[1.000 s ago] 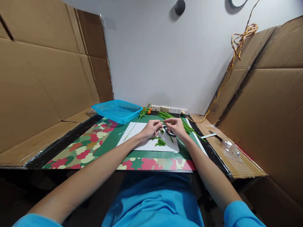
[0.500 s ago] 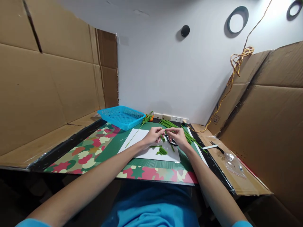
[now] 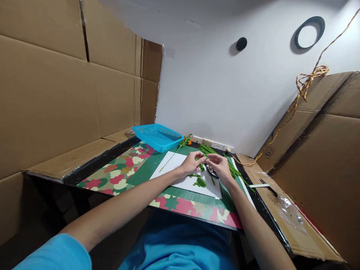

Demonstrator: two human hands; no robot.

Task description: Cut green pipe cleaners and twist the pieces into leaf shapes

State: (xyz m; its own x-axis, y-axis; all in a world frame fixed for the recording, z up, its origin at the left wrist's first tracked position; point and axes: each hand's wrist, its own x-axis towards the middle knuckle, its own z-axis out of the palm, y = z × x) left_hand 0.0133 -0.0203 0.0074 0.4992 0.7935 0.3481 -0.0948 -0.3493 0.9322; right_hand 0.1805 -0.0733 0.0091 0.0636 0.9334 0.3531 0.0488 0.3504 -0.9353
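My left hand (image 3: 192,162) and my right hand (image 3: 220,165) meet over a white sheet of paper (image 3: 172,165). Both pinch the same short green pipe cleaner (image 3: 203,156) between their fingertips. Below them on the paper lie bent green pipe cleaner pieces (image 3: 199,182). Black scissors (image 3: 211,173) lie under my right hand. A bundle of long green pipe cleaners (image 3: 216,154) lies behind the hands. A flower stem with orange blossoms (image 3: 183,143) lies at the paper's far left corner.
A blue plastic basket (image 3: 156,136) stands at the back left on a camouflage-patterned mat (image 3: 119,174). Cardboard walls (image 3: 56,97) enclose both sides. On the right lie a black pen-like tool (image 3: 268,187) and a clear plastic bag (image 3: 290,213). A twisted cord (image 3: 303,84) hangs down the wall.
The view has swung left and tilted, so the table sits further right in the picture. My hands keep pinching the pipe cleaner and have sunk slightly toward the paper.
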